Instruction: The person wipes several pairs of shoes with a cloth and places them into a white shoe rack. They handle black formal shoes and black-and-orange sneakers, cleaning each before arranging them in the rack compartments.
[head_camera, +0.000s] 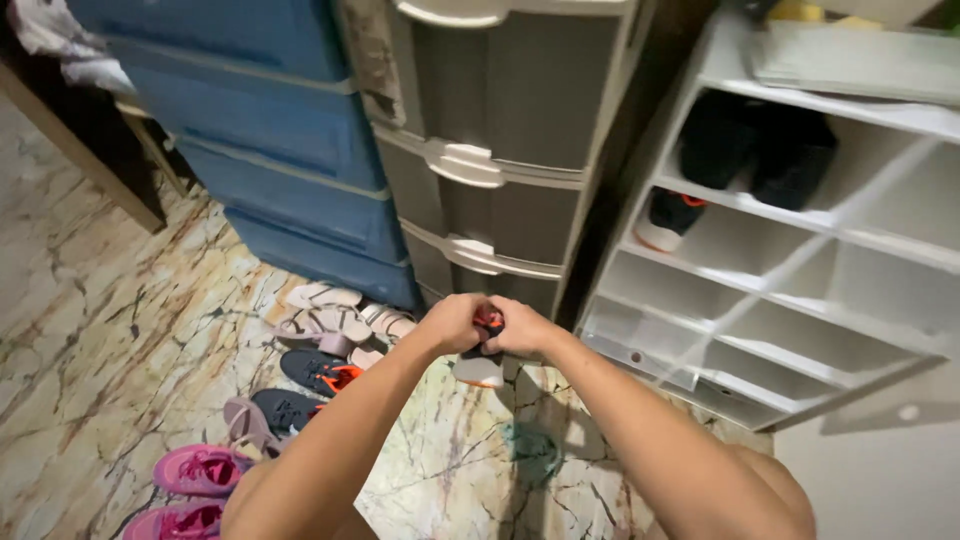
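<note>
In front of the grey plastic drawer tower (500, 190), low at its bottom drawer, both hands meet on one dark sneaker with a white sole and orange-red lining (480, 362). Most of that shoe is hidden: only the sole, a bit of dark upper and a red patch at the collar show between the hands. Can't tell if it has laces.

Left hand (452, 322): fingers curled shut around the shoe's upper, left side. Fingertips hidden behind the shoe. Right hand (522, 328): fingers also closed on the upper from the right side, knuckles toward camera. Both hands grip the same shoe; it hangs off the floor, sole down.

Right of the tower: white open shoe rack (790, 290), tilted in view, cut off at the right edge. Its upper shelf holds a matching dark sneaker (668, 220) plus two dark items (760, 150) too shadowed to identify.

Left of the tower: blue plastic drawer unit (270, 110), top cut off by the frame.

On the marbled tile floor (110, 330) left of the tower's base: pale strappy sandals (335, 320), a dark sneaker pair with orange lining (315, 375), mauve flip-flop (245, 422), pink sneakers (195, 470), the lower one cut off at the bottom edge.
</note>
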